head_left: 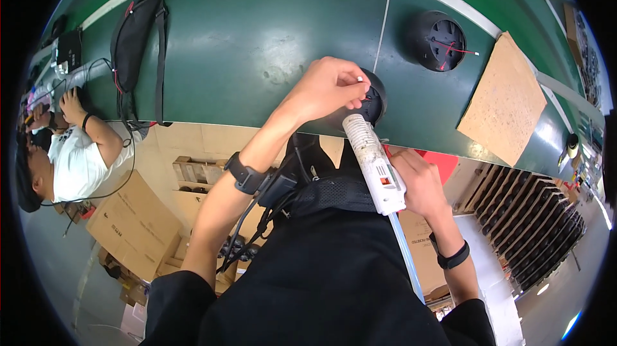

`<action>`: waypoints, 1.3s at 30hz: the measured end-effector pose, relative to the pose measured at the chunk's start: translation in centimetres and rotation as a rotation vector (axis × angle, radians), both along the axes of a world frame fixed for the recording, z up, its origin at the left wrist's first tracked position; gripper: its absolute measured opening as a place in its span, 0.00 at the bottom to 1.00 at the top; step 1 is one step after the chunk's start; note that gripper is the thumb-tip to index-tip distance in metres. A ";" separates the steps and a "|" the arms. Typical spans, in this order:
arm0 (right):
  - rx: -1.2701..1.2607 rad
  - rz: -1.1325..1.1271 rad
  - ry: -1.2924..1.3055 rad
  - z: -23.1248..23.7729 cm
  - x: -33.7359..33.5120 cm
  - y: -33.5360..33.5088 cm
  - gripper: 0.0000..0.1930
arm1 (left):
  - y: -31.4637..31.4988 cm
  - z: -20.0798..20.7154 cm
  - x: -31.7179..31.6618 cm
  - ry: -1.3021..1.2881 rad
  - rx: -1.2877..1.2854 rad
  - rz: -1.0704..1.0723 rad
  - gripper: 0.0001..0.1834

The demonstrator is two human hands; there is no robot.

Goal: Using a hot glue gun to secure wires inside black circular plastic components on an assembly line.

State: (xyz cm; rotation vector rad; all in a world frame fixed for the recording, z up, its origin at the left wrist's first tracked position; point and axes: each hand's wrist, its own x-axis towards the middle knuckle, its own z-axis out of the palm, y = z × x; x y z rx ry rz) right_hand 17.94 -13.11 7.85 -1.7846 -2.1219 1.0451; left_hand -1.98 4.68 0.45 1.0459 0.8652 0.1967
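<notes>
My left hand (334, 89) is closed in a pinch over the green bench, with a small white connector (360, 79) showing at its fingertips. Under those fingers sits a black round housing (373, 103), partly hidden by the hand. My right hand (418, 182) is wrapped round the handle of a white hot glue gun (376, 169), stained along its ribbed front. The gun's front end points at the housing from the near side; I cannot tell whether they touch. A long translucent glue stick (406, 256) runs out of its back end toward me.
A second black round housing (437, 41) with red wires lies farther right, beside a brown board (504, 102). A black waist bag (136, 44) rests at left. Another person (87, 159) is at the bench's left. A rack of dark round parts (530, 217) stands at right.
</notes>
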 end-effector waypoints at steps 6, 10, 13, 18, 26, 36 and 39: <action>-0.018 0.040 -0.042 -0.2 -0.9 0.7 0.14 | 0.2 -0.6 -0.1 -0.007 -0.002 0.020 0.07; -0.008 0.012 -0.049 -0.5 -1.0 0.5 0.13 | 0.0 -0.5 -0.3 -0.015 -0.012 0.031 0.08; -0.036 0.000 -0.060 -0.4 -1.2 0.3 0.12 | 0.0 -0.8 -0.5 -0.017 -0.013 0.024 0.08; -0.073 -0.032 -0.031 0.0 -1.3 0.6 0.11 | 0.1 -0.3 -1.5 -0.038 -0.021 0.041 0.09; -0.085 -0.046 -0.048 0.2 -0.5 -0.2 0.11 | -1.1 0.5 -5.8 -0.018 -0.065 -0.110 0.05; -0.041 -0.080 0.048 0.0 -0.4 -0.1 0.14 | -3.7 -1.0 -8.6 -0.059 -0.105 -0.158 0.06; -0.076 -0.149 0.119 0.9 -0.3 0.2 0.14 | -3.9 -1.5 -8.6 -0.029 -0.082 -0.007 0.13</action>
